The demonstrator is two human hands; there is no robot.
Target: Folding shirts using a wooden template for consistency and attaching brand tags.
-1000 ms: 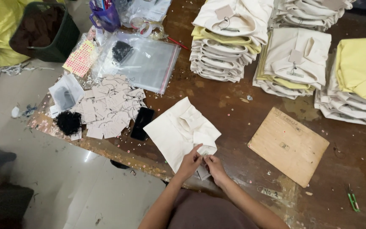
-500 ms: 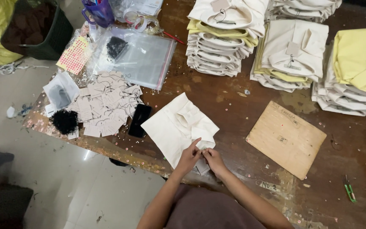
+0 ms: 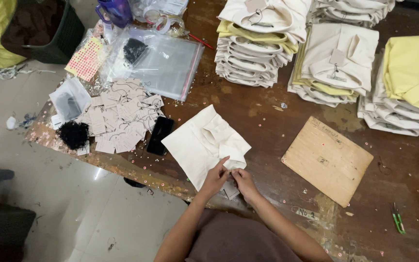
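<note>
Seen from above, a person's left hand [image 3: 214, 178] and right hand [image 3: 242, 179] meet at the near corner of a cream folded shirt [image 3: 202, 144] lying on a worn brown work table [image 3: 263, 121]. Both hands are pinched shut on a small card tag [image 3: 230, 189] right at the shirt's hem; whether a string is between the fingers is too small to tell.

That corner of the shirt lies close to the table's near edge, so a tug while fastening could, in my judgement, drag the garment or the tag off onto the tiled floor [image 3: 73, 204]. A pull could also undo the neat fold.

Just left of the shirt lies a black phone [image 3: 160, 135], near enough to be nudged. Beyond it sits a loose heap of paper tags [image 3: 122, 114] with a clump of black string [image 3: 73, 134], easily scattered. Right of the shirt is a bare stretch of table, then a plywood board [image 3: 328, 160]; that gap is the best open room. Green snips [image 3: 396, 218] lie well apart, far right.

Farther back, clear plastic bags [image 3: 168, 63] and stacks of folded shirts [image 3: 255, 46] line the far side.
</note>
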